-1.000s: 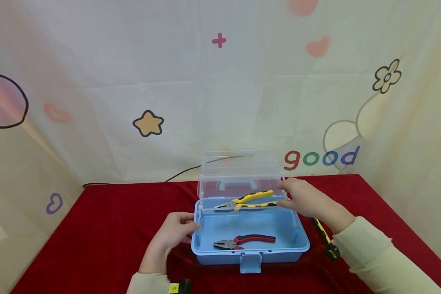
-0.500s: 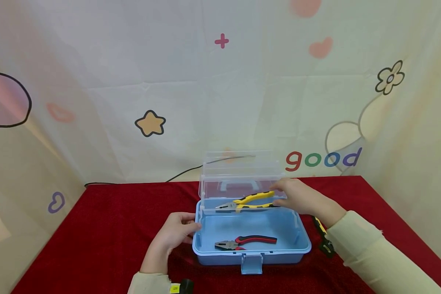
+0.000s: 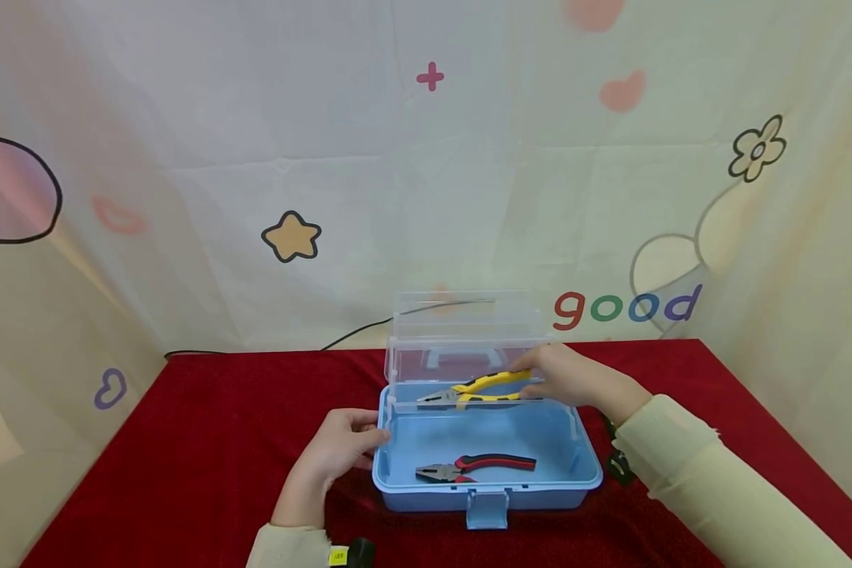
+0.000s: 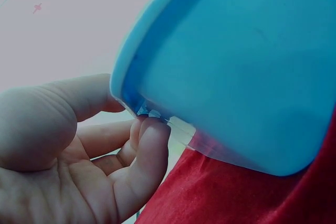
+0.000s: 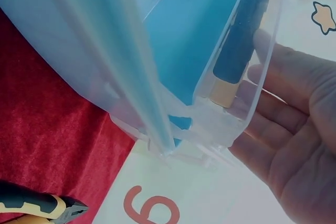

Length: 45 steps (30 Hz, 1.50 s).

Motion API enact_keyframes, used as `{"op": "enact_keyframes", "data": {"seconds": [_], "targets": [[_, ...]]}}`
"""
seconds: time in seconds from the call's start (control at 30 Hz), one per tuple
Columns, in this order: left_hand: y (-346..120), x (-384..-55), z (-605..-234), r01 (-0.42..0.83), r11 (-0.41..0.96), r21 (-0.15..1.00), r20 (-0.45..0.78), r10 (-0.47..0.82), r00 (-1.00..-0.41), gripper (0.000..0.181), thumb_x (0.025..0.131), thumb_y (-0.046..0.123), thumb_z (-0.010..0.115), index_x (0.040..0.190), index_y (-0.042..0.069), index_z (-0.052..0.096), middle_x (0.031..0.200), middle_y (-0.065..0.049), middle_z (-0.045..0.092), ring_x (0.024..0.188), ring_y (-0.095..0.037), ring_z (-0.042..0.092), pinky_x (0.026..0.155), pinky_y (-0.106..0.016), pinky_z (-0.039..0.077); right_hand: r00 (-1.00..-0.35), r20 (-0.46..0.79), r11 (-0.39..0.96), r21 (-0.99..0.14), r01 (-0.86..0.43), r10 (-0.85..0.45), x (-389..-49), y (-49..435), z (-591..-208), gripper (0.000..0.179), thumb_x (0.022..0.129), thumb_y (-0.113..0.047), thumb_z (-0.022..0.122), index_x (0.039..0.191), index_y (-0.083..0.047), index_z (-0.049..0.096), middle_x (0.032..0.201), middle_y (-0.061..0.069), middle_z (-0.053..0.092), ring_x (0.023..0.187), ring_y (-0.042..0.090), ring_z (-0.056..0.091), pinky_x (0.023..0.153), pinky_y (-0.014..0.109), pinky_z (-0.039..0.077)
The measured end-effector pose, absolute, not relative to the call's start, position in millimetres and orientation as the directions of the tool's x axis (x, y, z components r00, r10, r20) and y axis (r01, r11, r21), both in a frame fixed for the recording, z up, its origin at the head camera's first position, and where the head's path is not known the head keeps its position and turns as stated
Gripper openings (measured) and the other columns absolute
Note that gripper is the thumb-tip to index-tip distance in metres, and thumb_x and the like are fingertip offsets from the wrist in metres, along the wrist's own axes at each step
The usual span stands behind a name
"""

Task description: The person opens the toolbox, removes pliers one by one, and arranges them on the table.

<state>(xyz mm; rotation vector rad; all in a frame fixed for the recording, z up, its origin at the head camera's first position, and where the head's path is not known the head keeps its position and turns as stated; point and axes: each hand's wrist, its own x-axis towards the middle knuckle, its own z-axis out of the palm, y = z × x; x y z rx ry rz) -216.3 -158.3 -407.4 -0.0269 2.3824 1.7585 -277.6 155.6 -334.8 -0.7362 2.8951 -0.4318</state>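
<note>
In the head view, my left hand (image 3: 341, 443) holds the left rim of a light blue toolbox (image 3: 486, 500), thumb on the rim and fingers outside it. A clear tray (image 3: 405, 408) stands raised at the box's back. In it lie yellow-and-black pliers (image 3: 493, 380), handles spread, jaws to the left. My right hand (image 3: 575, 380) reaches over the tray's right end, fingers and thumb at the handle ends. Through the clear tray, the right wrist view shows fingertips beside a dark handle (image 5: 239, 40); no firm grip is visible. Red-and-black combination pliers (image 3: 479, 467) lie inside the box.
Another pair of yellow-and-black pliers (image 5: 37, 205) lies on the red cloth (image 3: 255, 442) right of the box, mostly hidden by my sleeve in the head view. The box's latch (image 3: 487, 511) hangs down in front. A printed curtain (image 3: 341, 181) stands behind, with a black cable (image 3: 358, 327).
My right hand has moved left, from the tray's right end onto the yellow-and-black handle ends. The left hand, box and pliers have stayed put. The head view has shifted slightly.
</note>
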Motion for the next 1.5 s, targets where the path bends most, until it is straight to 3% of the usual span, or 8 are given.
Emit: {"op": "enact_keyframes", "data": {"seconds": [0.5, 1.1, 1.5], "targets": [[-156, -215, -406, -0.138, 0.313, 0.94, -0.167, 0.069, -0.984, 0.039, 0.087, 0.01, 0.066, 0.122, -0.004, 0.059, 0.099, -0.014, 0.068, 0.071, -0.018, 0.067, 0.065, -0.037, 0.06, -0.882, -0.034, 0.847, -0.301, -0.439, -0.47, -275, 150, -336, 0.037, 0.083, -0.014, 0.072, 0.119, -0.005, 0.066, 0.111, 0.011, 0.068, 0.098, 0.026, 0.064, 0.08, 0.035, 0.058], [-158, -215, -404, -0.121, 0.302, 0.945, -0.158, 0.098, -0.983, 0.039, 0.087, 0.009, 0.065, 0.123, -0.006, 0.058, 0.099, -0.014, 0.068, 0.073, -0.019, 0.068, 0.066, -0.038, 0.06, -0.863, -0.189, 0.88, -0.192, -0.435, -0.468, -293, 135, -330, 0.056, 0.073, -0.018, 0.081, 0.124, -0.005, 0.062, 0.112, 0.009, 0.066, 0.097, 0.023, 0.059, 0.087, 0.037, 0.055], [-160, -215, -405, -0.114, 0.307, 0.945, -0.154, 0.109, -0.982, 0.04, 0.087, 0.01, 0.065, 0.123, -0.006, 0.057, 0.098, -0.015, 0.068, 0.072, -0.018, 0.067, 0.065, -0.036, 0.06, -0.836, -0.219, 0.858, -0.24, -0.454, -0.503, -299, 136, -322, 0.042, 0.074, -0.021, 0.081, 0.112, -0.009, 0.068, 0.093, -0.001, 0.063, 0.085, 0.017, 0.052, 0.077, 0.031, 0.051]]}}
